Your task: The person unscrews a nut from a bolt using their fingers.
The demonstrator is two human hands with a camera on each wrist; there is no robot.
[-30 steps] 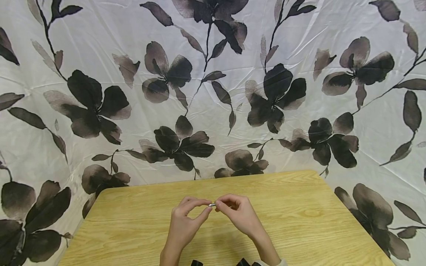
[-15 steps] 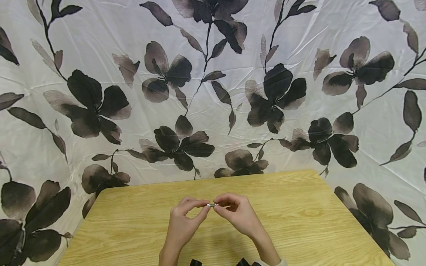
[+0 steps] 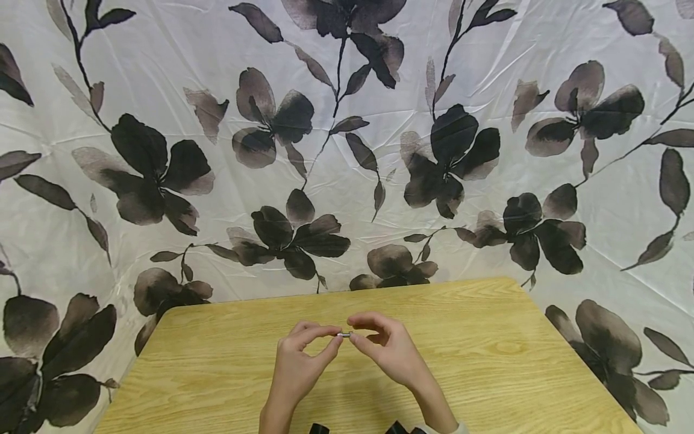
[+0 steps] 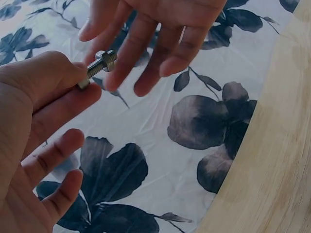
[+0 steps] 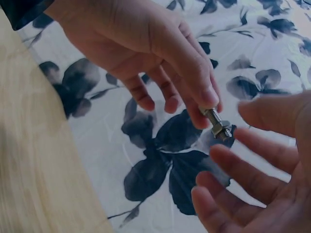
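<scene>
A small silver bolt (image 4: 94, 71) carries a hex nut (image 4: 108, 59) near the tip of its threaded shank. My left hand (image 3: 302, 366) pinches the bolt's head end between thumb and index finger, its other fingers spread. That grip also shows in the right wrist view, where the left hand (image 5: 160, 53) covers most of the head. Just beyond the nut (image 5: 221, 130), my right hand (image 3: 391, 352) has thumb and fingers parted around the bolt's free end. In the right wrist view the right hand (image 5: 262, 179) holds nothing; whether a fingertip brushes the nut cannot be told.
Both hands are above a light wood-grain table (image 3: 477, 361). Behind it hangs a white cloth (image 3: 368, 181) printed with dark flowers. Dark objects (image 3: 320, 428) poke in at the bottom edge of the head view.
The right thumb and index finger, close together at the bolt's free end before, have parted, the index lifting. The left hand, still pinching the bolt, has shifted very slightly left.
</scene>
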